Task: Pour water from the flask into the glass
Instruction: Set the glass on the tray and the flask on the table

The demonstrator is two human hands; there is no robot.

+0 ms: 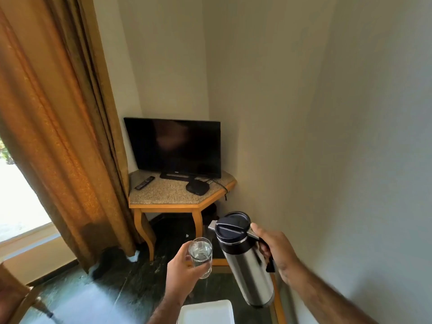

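Observation:
My right hand [275, 251] grips the black handle of a steel flask [245, 263] with a dark lid and a short spout pointing left. The flask is tilted a little, its top leaning toward the glass. My left hand [184, 270] holds a clear glass [201, 256] upright, just left of and below the spout. Some water is in the glass. No stream shows between spout and glass.
A white tray [205, 312] lies below my hands on a glass-topped table with a wooden rim [279, 302]. Ahead stands a corner table [163, 195] with a TV [174, 146], a remote [144, 182] and a black box. A curtain [60, 136] hangs at left.

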